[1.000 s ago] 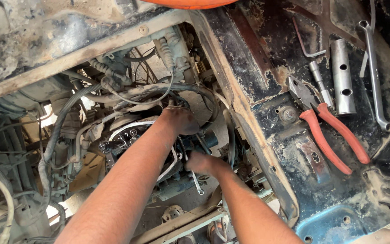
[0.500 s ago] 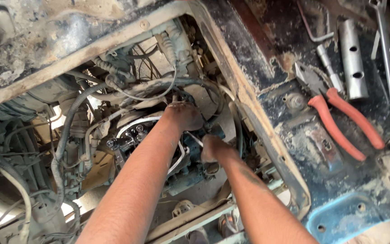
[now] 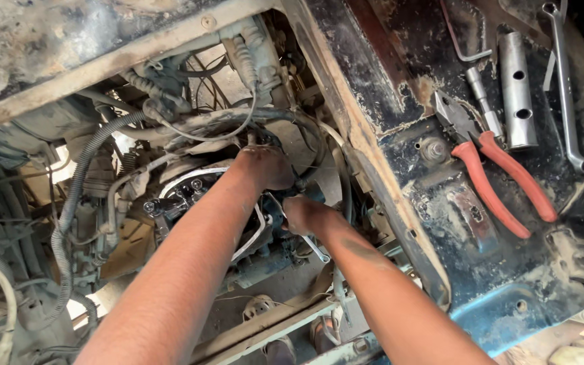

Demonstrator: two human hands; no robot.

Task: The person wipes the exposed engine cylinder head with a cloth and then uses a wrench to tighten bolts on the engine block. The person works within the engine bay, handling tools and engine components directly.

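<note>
Both my arms reach down into an open engine bay. My left hand is curled around a part among the black hoses and cables, just above a dark round engine component with a white ring. My right hand is closed beside it, lower and to the right, on a small metal spanner whose end pokes out below the fingers. What the left fingers grip is hidden by the hand itself.
A dirty black metal floor panel lies to the right, carrying red-handled pliers, a silver tube spanner and a long wrench. A corrugated hose and wires crowd the left. A rusty frame rail borders the opening.
The view has shifted, so the tools on the panel sit further right and lower. My right hand has edged up closer to my left hand; both stay deep in the engine bay.
</note>
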